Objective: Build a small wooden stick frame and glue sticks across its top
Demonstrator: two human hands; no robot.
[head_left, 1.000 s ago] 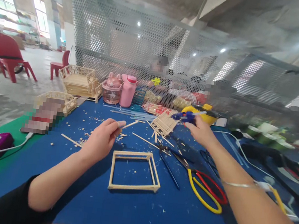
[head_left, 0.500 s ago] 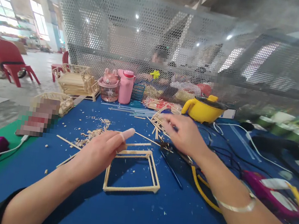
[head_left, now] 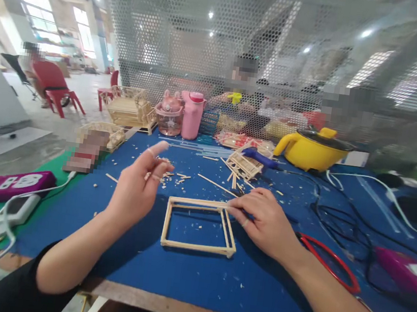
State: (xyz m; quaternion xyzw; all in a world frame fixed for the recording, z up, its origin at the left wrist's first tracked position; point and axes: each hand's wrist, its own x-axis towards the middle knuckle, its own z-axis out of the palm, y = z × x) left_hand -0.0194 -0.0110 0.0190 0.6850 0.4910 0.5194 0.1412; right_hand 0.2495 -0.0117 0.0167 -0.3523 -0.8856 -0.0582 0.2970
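Observation:
A rectangular frame of thin wooden sticks (head_left: 196, 247) lies on the blue tabletop in front of me. My right hand (head_left: 263, 219) is closed, with thumb and fingertips pinched at the frame's far right corner. Left of the frame, my left hand (head_left: 136, 182) is raised with the index finger stretched out, a white cover on its tip and nothing visible in the hand. Behind the hands, a blue glue gun (head_left: 259, 157) rests by a small wooden stick rack (head_left: 244, 165). Loose sticks (head_left: 214, 183) lie between that rack and the frame.
Wood scraps are scattered behind my left hand. Farther back stand a pink bottle (head_left: 192, 118), a yellow pot (head_left: 311, 150) and a larger stick structure (head_left: 130, 110), before a perforated metal screen (head_left: 170, 38). A red-handled tool (head_left: 332, 267) and black cables lie right.
My right hand has come down from near the small rack to the frame's corner. My left hand has moved left, off the frame. The whole view has shifted.

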